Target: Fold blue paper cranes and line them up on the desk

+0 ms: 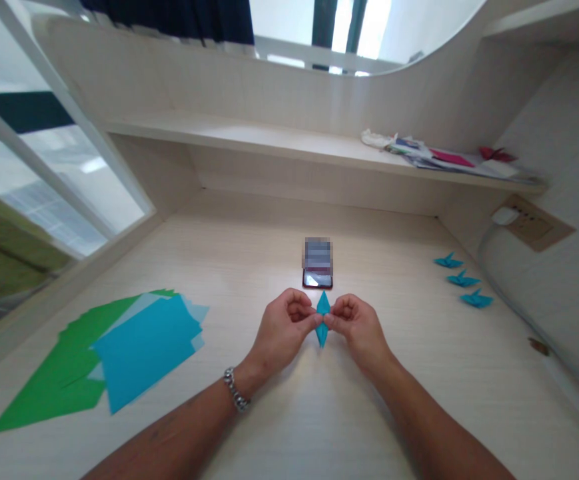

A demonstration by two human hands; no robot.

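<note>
Trainee: Where's the folded blue paper point(323, 306), & what's each hand up to?

Coach: Ctr of the surface point(244, 253), just this side of the phone point(318, 263). One pt faces the phone, the other faces the person. The left hand point(283, 328) pinches its left edge btw thumb & fingers; the right hand point(362, 331) does the same on the right edge. So both grip the one pc., thumb tips close together nr its middle. Can't tell if it rests on the surface or is held slightly above.

Trainee: How's this step best done?

Coach: Looks like shaping at the middle, prob. Both thumbs should press evenly & lightly; too much on one side could skew the pc. or tear an edge. Both pts want to be in line w/ each other, & any crease is best run slowly, ctr outward.

Trainee: Anything else about?

Coach: Blue sheets point(146, 350) partly overlap green sheets point(44, 390) at left, well apart from the hands. Three small folded blue pcs. point(462, 280) sit in a row at far right.
</note>
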